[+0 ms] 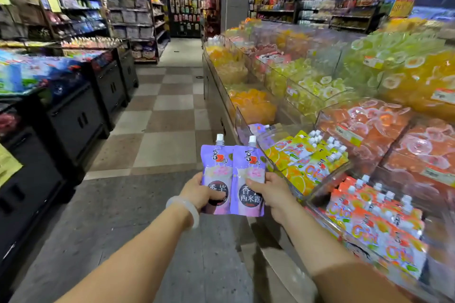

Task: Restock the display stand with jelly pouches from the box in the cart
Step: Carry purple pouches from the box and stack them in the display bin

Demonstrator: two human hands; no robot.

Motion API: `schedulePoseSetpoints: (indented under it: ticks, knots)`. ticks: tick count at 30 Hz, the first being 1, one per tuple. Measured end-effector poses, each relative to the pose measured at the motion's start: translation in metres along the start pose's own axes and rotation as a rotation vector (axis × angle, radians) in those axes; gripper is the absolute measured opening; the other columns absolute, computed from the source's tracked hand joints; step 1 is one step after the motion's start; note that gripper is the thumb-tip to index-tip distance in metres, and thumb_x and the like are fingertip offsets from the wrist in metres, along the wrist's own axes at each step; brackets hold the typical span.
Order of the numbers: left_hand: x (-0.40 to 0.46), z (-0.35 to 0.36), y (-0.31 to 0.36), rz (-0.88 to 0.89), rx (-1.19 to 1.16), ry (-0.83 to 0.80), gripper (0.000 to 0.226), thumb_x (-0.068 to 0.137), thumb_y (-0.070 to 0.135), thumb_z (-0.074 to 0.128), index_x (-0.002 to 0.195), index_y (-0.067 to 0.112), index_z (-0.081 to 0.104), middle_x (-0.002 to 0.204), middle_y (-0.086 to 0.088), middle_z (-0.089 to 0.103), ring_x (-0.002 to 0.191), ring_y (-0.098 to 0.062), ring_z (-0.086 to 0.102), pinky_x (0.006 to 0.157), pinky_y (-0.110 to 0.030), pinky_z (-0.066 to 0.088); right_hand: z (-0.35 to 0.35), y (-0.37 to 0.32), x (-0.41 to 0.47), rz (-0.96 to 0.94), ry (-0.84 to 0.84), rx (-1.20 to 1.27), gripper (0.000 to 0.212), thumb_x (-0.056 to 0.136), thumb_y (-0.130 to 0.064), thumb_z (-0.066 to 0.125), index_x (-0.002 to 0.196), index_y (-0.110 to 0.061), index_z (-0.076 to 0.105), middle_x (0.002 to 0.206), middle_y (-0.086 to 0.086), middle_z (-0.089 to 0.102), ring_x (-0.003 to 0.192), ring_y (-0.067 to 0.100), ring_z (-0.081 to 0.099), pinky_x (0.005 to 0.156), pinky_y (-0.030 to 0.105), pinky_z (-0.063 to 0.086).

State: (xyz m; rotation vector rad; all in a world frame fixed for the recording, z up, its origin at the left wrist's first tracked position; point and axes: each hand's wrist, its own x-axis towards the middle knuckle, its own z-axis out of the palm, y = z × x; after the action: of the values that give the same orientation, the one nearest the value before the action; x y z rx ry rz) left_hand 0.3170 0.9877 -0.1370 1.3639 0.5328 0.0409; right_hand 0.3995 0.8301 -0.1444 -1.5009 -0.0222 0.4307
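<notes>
We see two purple spouted jelly pouches held upright side by side over the aisle floor, just left of the display stand. The left hand [200, 193] grips the left purple pouch with a white screw cap [216, 174] low on its body, thumb across the front; its lower print is partly covered by that thumb. The right hand [269, 192] grips the right purple pouch [248, 177] the same way, and its fingers behind the pouch are hidden from us. The two pouches touch along their inner edges. A pale translucent bangle [184, 206] sits on the left wrist.

On the right, the tiered display stand with clear plastic bins [240, 125] holds yellow spouted pouches [302, 155] and orange-and-white spouted pouches [376, 219]; a few more purple pouches [258, 130] show in the bin behind the held ones, mostly hidden. Farther bins of yellow, green and orange jelly cups are blurred, and their price tags are unreadable. The checkered tile floor [162, 115] runs ahead between black cabinets [73, 120]. We cannot see the cart or box.
</notes>
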Motion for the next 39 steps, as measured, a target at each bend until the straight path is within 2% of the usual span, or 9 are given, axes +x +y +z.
schedulePoseSetpoints:
  ticks: [3, 10, 15, 18, 22, 29, 32, 36, 39]
  knots:
    - [0.069, -0.026, 0.031, 0.001, 0.039, -0.021, 0.045, 0.068, -0.012, 0.068, 0.102, 0.017, 0.061, 0.088, -0.007, 0.070, 0.075, -0.027, 0.065, 0.069, -0.034, 0.053, 0.034, -0.014, 0.055, -0.003, 0.050, 0.042, 0.030, 0.081, 0.005, 0.066, 0.110, 0.008, 0.060, 0.098, 0.018, 0.066, 0.069, 0.019, 0.062, 0.064, 0.027, 0.055]
    - [0.204, -0.047, 0.102, -0.004, 0.110, -0.161, 0.053, 0.061, -0.006, 0.071, 0.110, 0.014, 0.061, 0.096, -0.011, 0.071, 0.076, -0.028, 0.067, 0.062, -0.032, 0.055, 0.075, -0.055, 0.161, -0.031, 0.140, 0.080, 0.009, 0.082, 0.002, 0.068, 0.085, -0.005, 0.064, 0.082, 0.009, 0.069, 0.058, 0.011, 0.065, 0.059, 0.025, 0.056]
    - [0.289, -0.033, 0.111, -0.027, 0.078, -0.210, 0.047, 0.072, -0.015, 0.065, 0.110, 0.012, 0.060, 0.096, -0.014, 0.069, 0.083, -0.032, 0.066, 0.073, -0.039, 0.054, 0.074, -0.072, 0.225, -0.054, 0.252, -0.053, 0.016, 0.066, -0.019, 0.080, 0.078, -0.011, 0.073, 0.085, 0.017, 0.072, 0.074, 0.024, 0.063, 0.076, 0.046, 0.055]
    - [0.346, -0.019, 0.124, -0.032, 0.071, -0.242, 0.050, 0.073, -0.018, 0.063, 0.112, 0.013, 0.060, 0.099, -0.016, 0.069, 0.085, -0.033, 0.065, 0.072, -0.040, 0.054, 0.065, -0.081, 0.274, -0.050, 0.287, -0.029, 0.018, 0.079, -0.006, 0.071, 0.067, -0.017, 0.063, 0.065, 0.001, 0.064, 0.054, 0.006, 0.062, 0.054, 0.018, 0.050]
    - [0.425, 0.013, 0.151, -0.037, 0.068, -0.311, 0.048, 0.071, -0.018, 0.063, 0.109, 0.010, 0.062, 0.099, -0.019, 0.067, 0.087, -0.035, 0.064, 0.084, -0.051, 0.052, 0.046, -0.096, 0.348, -0.078, 0.363, 0.009, 0.014, 0.080, -0.007, 0.073, 0.074, -0.015, 0.063, 0.078, 0.009, 0.066, 0.067, 0.015, 0.059, 0.062, 0.024, 0.049]
    - [0.537, 0.086, 0.174, -0.008, 0.192, -0.424, 0.039, 0.079, -0.019, 0.058, 0.114, -0.003, 0.058, 0.088, -0.015, 0.067, 0.082, -0.028, 0.061, 0.081, -0.048, 0.052, 0.003, -0.119, 0.441, -0.055, 0.507, 0.139, 0.008, 0.082, 0.004, 0.066, 0.085, -0.003, 0.064, 0.077, 0.008, 0.066, 0.069, 0.022, 0.061, 0.066, 0.032, 0.051]
    - [0.566, 0.114, 0.171, -0.045, 0.291, -0.522, 0.039, 0.078, -0.012, 0.064, 0.105, 0.016, 0.062, 0.085, -0.003, 0.072, 0.081, -0.024, 0.065, 0.074, -0.040, 0.056, -0.019, -0.108, 0.462, -0.024, 0.601, 0.210, 0.012, 0.081, 0.008, 0.064, 0.089, -0.001, 0.066, 0.078, 0.011, 0.069, 0.068, 0.025, 0.064, 0.068, 0.035, 0.053]
    - [0.601, 0.156, 0.161, 0.008, 0.586, -0.679, 0.049, 0.075, 0.005, 0.072, 0.119, 0.020, 0.057, 0.112, 0.005, 0.063, 0.104, -0.015, 0.059, 0.096, -0.032, 0.048, -0.038, -0.080, 0.486, 0.004, 0.798, 0.328, 0.014, 0.061, 0.000, 0.072, 0.068, -0.008, 0.064, 0.060, 0.008, 0.062, 0.061, 0.019, 0.054, 0.057, 0.030, 0.046]
    - [0.627, 0.185, 0.147, -0.136, 0.612, -0.731, 0.049, 0.070, 0.001, 0.073, 0.115, 0.007, 0.057, 0.096, -0.005, 0.067, 0.085, -0.016, 0.063, 0.069, -0.021, 0.054, -0.051, -0.054, 0.509, 0.053, 0.951, 0.426, 0.021, 0.067, 0.002, 0.071, 0.080, -0.006, 0.057, 0.064, 0.017, 0.056, 0.060, 0.021, 0.050, 0.060, 0.038, 0.038]
